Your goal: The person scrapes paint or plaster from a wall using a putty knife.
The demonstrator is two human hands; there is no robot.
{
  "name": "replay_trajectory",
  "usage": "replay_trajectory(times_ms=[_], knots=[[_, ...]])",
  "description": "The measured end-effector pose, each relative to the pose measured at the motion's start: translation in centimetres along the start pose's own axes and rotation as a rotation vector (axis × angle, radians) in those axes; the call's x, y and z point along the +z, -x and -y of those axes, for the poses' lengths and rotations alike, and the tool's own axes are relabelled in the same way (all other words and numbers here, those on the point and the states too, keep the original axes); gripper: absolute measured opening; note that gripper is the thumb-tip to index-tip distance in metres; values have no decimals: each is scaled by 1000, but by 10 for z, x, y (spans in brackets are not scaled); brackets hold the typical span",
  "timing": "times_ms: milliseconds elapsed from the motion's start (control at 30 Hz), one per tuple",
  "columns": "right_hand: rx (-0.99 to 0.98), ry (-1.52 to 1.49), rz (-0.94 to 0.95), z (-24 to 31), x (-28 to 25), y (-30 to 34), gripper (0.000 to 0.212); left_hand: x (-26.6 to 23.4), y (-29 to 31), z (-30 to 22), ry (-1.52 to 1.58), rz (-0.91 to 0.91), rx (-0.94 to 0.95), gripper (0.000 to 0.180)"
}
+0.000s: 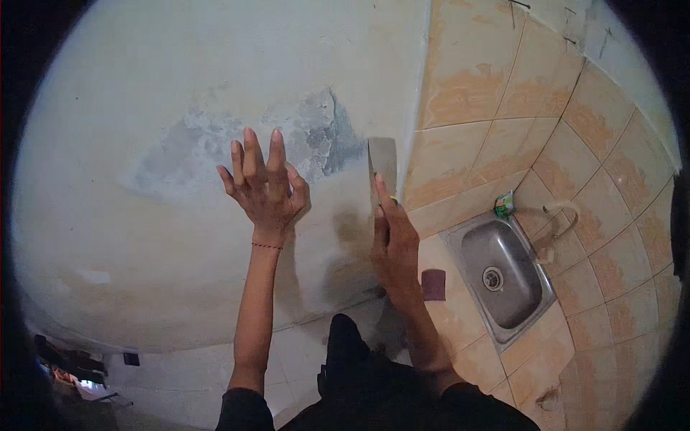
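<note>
Up-left of the right hand (396,233), which is gripping a flat grey metal scraper (384,154), long axis following its forefinger, a flaking grey-white wall patch (320,136) is lying nearer the spread, empty left hand (267,195).

I work in dim, greyish light, its source out of view; soft shadows smudge the painted wall (187,258) beside my left forearm (254,309) and right hand (395,244). My fingers (250,152) look fairly sharp, the steel sink (496,248) shines dully, and wall tiles (636,241) bow toward the black fisheye rim.
</note>
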State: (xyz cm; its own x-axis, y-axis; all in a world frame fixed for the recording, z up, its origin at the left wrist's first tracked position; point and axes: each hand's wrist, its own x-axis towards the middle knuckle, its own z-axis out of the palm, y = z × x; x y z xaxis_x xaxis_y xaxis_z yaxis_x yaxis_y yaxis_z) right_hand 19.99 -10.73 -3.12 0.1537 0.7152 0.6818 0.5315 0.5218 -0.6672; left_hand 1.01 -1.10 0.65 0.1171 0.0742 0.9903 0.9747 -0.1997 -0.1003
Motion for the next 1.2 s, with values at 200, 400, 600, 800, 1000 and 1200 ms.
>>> replay_trajectory(times_ms=[200,400,600,800,1000,1200], knots=[[-16,117,-27,9,-5,-8,54,2,1,-1,3,4,40,56],[-25,130,-16,17,-2,-8,56,2,-1,1,-1,-17,10,57],[-14,132,-25,24,-5,-11,59,2,0,-1,-7,-2,11,57],[25,177,24,35,-13,-8,60,4,1,-2,-15,-10,7,56],[52,149,34,38,-11,-7,60,3,-3,0,-13,-14,9,57],[82,147,28,42,-9,-6,54,3,-1,1,-22,-4,16,58]])
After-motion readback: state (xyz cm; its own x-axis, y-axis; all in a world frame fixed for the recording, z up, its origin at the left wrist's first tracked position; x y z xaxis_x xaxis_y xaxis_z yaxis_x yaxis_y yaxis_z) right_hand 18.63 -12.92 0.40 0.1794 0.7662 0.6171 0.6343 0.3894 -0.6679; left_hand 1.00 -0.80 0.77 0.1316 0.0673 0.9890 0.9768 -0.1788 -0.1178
